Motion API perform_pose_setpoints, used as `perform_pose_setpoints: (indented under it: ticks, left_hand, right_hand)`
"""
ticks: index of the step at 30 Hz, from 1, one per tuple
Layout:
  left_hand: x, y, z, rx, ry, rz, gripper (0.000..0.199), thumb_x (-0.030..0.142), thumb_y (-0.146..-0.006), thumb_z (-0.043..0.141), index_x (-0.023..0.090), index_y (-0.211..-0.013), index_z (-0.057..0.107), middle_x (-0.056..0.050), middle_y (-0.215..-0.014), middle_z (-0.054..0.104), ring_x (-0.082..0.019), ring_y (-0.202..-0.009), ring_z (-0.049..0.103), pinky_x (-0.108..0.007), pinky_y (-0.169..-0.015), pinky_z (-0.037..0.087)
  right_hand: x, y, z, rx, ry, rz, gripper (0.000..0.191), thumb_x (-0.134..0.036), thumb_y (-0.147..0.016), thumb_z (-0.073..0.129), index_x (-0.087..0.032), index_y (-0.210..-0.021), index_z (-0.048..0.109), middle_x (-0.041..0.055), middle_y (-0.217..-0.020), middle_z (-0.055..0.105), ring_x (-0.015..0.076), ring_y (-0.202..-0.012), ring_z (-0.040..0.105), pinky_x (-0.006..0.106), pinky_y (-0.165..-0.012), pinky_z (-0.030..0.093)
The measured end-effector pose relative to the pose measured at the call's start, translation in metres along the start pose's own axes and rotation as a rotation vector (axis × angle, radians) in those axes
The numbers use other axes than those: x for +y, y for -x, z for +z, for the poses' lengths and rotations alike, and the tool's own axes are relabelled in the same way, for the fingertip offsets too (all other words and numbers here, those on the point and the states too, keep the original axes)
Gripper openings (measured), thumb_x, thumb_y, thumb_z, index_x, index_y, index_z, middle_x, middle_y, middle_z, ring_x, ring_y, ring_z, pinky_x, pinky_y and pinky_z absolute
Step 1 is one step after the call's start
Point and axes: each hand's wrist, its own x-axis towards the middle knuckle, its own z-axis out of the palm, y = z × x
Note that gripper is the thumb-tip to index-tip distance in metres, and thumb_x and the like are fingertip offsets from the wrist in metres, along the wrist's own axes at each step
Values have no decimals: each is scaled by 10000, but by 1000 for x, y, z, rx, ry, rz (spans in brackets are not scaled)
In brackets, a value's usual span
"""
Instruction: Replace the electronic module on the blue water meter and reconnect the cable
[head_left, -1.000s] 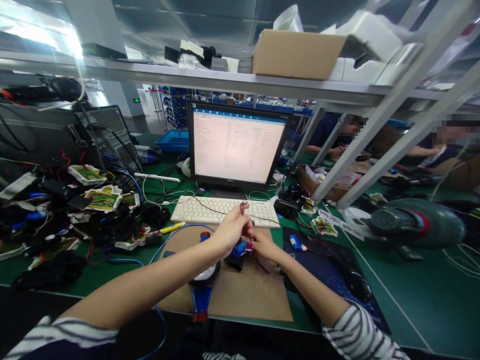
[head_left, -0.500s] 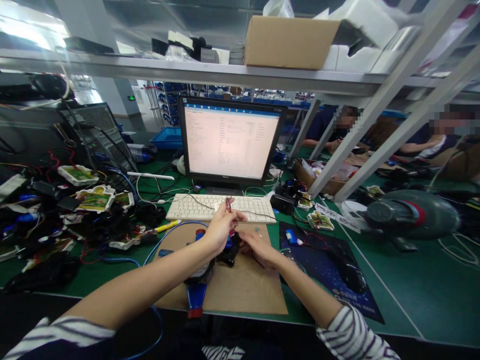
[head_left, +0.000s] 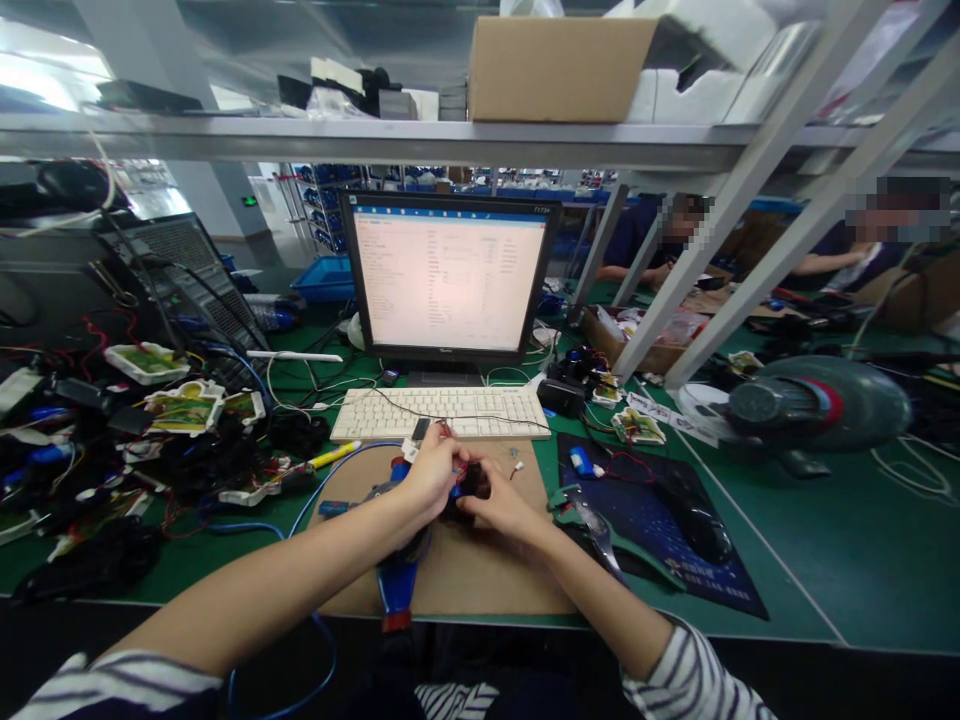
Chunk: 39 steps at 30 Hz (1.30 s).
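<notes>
Black-and-blue part (head_left: 474,484) with thin wires, partly hidden by my fingers, sits between my two hands, over a brown cardboard sheet (head_left: 495,580) and on my side of a white keyboard (head_left: 360,415). My right hand (head_left: 504,505) curves thumb and fingers around its dark side. My left hand (head_left: 433,472), opposite, is curled closed on reddish wires (head_left: 445,428). A blue device (head_left: 396,580) lies partly under my left forearm; green-handled pliers (head_left: 596,525) lie near my right.
</notes>
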Motion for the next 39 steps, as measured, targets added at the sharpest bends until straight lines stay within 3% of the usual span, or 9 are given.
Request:
perform_pose_setpoints:
  ticks: [6, 12, 15, 18, 20, 24, 30, 36, 39]
  left_hand:
    - [7, -4, 3, -72, -182, 64, 145, 122, -642, 402, 216, -748, 372, 48, -543, 477, -123, -608, 579, -266, -642, 458]
    - [41, -5, -57, -204, -709, 244, 90, 191, -632, 553, 155, -674, 624, -59, -726, 640, -207, -762, 588, -358, -795, 450]
    - [52, -9, -85, -162, -893, 381, 449, 232, -570, 658, 161, -1011, 615, -106, -1105, 607, -284, -1083, 503, -443, -994, 334]
    - [52, -21, -96, -202, -1017, 442, 921, 210, -410, 769, 166, -1270, 443, -148, -1406, 372, -327, -1301, 295, -452, -1096, 188]
    - [48, -32, -98, -274, -1052, 413, 817, 212, -412, 772, 151, -1187, 519, -158, -1325, 471, -338, -1247, 380, -470, -1073, 239]
    - [43, -45, -99, -431, -966, 329, 204, 301, -667, 606, 142, -794, 605, -99, -966, 661, -241, -963, 596, -418, -915, 435]
    - [45, -25, -95, -653, -798, 253, 475, 210, -628, 646, 155, -1085, 526, -100, -1103, 639, -200, -957, 621, -337, -814, 505]
    - [53, -12, -74, -415, -749, 502, 390, 226, -700, 599, 173, -1082, 545, -93, -1189, 582, -234, -1167, 470, -412, -1037, 326]
    - [64, -5, -66, -338, -696, 575, 230, 361, -801, 495, 163, -864, 593, -73, -971, 643, -214, -999, 552, -374, -941, 403]
  right_hand:
    - [-10, 3, 14, 189, 106, 23, 491, -248, -644, 633, -189, -1118, 520, 98, -1117, 519, 277, -1104, 458, 456, -993, 331]
    - [3, -10, 9, 232, -38, 32, 621, -173, -549, 593, -192, -1156, 469, 95, -1202, 504, 259, -1131, 467, 427, -1012, 342]
    - [-5, -16, -3, 198, -137, 36, 633, -200, -549, 581, -196, -1170, 460, 98, -1205, 524, 258, -1085, 516, 413, -942, 415]
    - [-28, -22, -16, 127, -213, 0, 629, -215, -578, 545, -216, -1201, 458, 80, -1195, 545, 233, -1028, 558, 372, -879, 459]
    - [-46, -27, -24, 101, -268, -76, 604, -216, -585, 547, -232, -1186, 480, 64, -1213, 539, 229, -1051, 546, 370, -908, 440]
    - [-72, -39, -34, 100, -378, -189, 551, -200, -565, 579, -245, -1112, 541, 42, -1220, 536, 236, -1136, 486, 380, -982, 376]
    - [-98, -55, -37, 71, -637, -109, 556, -215, -532, 611, -261, -1086, 578, 17, -1079, 610, 213, -976, 550, 348, -859, 444]
    - [-133, -66, -37, 7, -857, -12, 522, -293, -522, 641, -271, -1040, 575, 1, -968, 625, 185, -733, 585, 300, -565, 491]
    - [-140, -67, -40, -21, -828, 17, 493, -328, -542, 679, -263, -1020, 577, -7, -891, 633, 173, -711, 586, 299, -588, 494]
